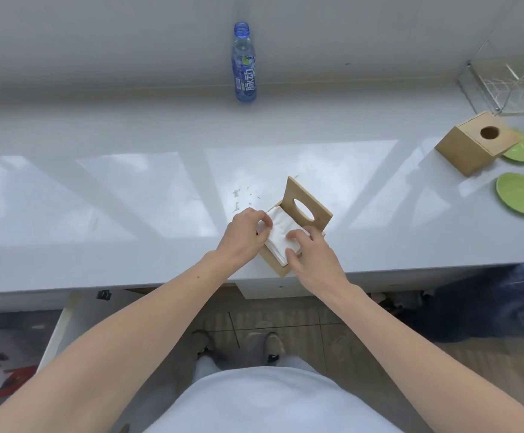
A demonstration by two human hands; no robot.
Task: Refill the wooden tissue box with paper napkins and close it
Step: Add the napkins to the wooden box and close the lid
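Note:
A wooden tissue box (273,263) stands near the front edge of the white counter, its lid (317,210) with an oval hole tipped up and back. A stack of white paper napkins (281,234) sits in the open box, its top above the rim. My left hand (245,234) pinches the stack's left edge. My right hand (312,257) presses fingers and thumb on the stack's right and near side. Both hands touch the napkins.
A second, closed wooden tissue box (473,145) sits at the right, beside two green plates (523,195). A blue drink bottle (244,65) stands at the back, a clear acrylic box (504,85) at the far right. Another person's leg (510,298) is at the right.

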